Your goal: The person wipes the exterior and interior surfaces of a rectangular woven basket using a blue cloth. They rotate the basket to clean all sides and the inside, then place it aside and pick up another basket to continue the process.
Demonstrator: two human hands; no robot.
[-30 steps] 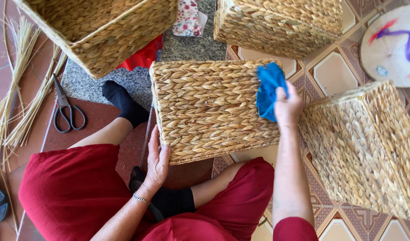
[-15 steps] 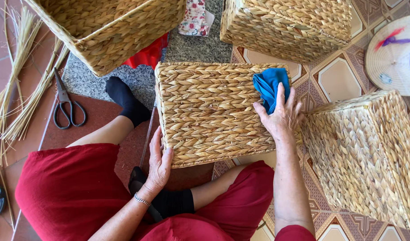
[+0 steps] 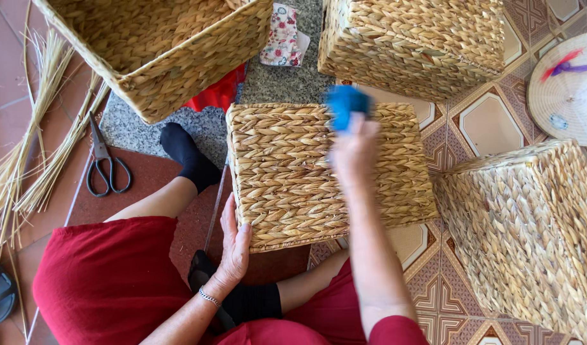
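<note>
Baskets (image 3: 434, 38) close around woven basket (image 3: 287, 172)

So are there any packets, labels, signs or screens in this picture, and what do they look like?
No labels, signs or screens show.
Floral packet or folded cloth: top centre on the grey floor between two woven baskets, flat oblong, white with red and green flowers; which of the two it is cannot be told.

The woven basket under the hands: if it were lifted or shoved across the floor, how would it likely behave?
The woven basket looks light for its size, being plaited dry fibre, like the hollow open basket nearby. Its boxy shape and broad flat faces suggest it would hold its form and slide rather than roll. The left hand steadies its edge while the right hand presses a blue cloth on it, so it may shift easily.
</note>
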